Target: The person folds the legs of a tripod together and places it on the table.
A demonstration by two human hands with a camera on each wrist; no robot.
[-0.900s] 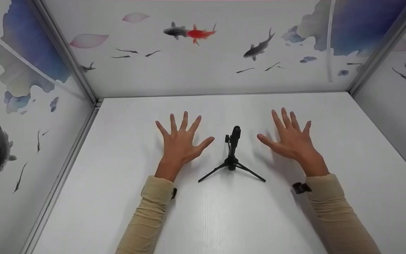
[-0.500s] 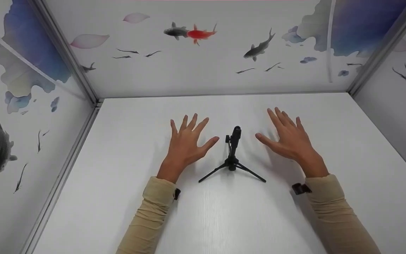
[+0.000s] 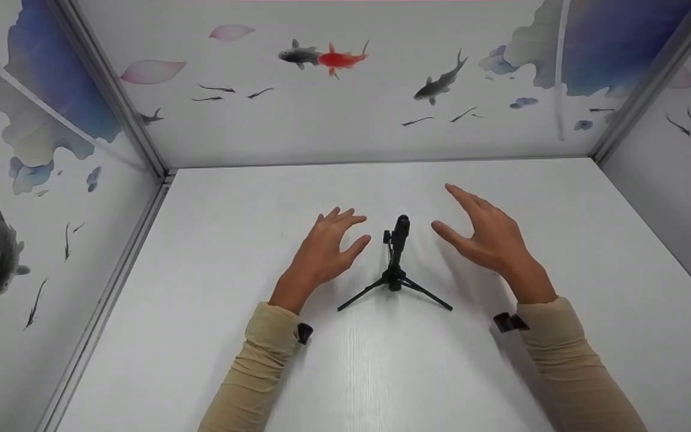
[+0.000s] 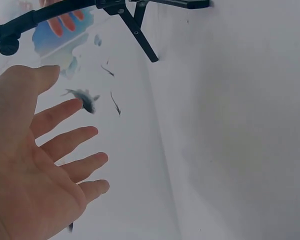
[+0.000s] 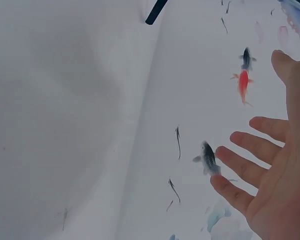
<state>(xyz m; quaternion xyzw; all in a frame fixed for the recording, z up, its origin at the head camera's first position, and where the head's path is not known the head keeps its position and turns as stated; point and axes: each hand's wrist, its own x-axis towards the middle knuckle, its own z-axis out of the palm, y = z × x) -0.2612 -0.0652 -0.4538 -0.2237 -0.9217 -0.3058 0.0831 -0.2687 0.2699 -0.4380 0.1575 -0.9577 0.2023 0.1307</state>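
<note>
A small black tripod (image 3: pixel 394 276) stands upright on the white table, its legs spread and its upright stem topped by a dark grip-like part with a small knob on the left. To its left hovers my left hand (image 3: pixel 324 249), fingers loosely bent, thumb toward the stem, touching nothing. On the other side my right hand (image 3: pixel 492 240) is held with thumb apart from fairly straight fingers, also clear of the tripod. The left wrist view shows the tripod (image 4: pixel 135 31) beyond the left hand (image 4: pixel 35 160). One leg tip (image 5: pixel 156 12) shows above the right hand (image 5: pixel 275 170).
White panels printed with fish and lotus leaves surround the table (image 3: pixel 345 372) at the back (image 3: pixel 345 120), left (image 3: pixel 81 240) and right. Metal rails (image 3: pixel 105 300) line the left edge. A dark wrist camera (image 3: pixel 508 322) sits by the right cuff.
Both hands have turned from flat, spread fingers to palms facing inward. The left hand has moved right toward the tripod and its fingers have bent; the tripod has stayed put.
</note>
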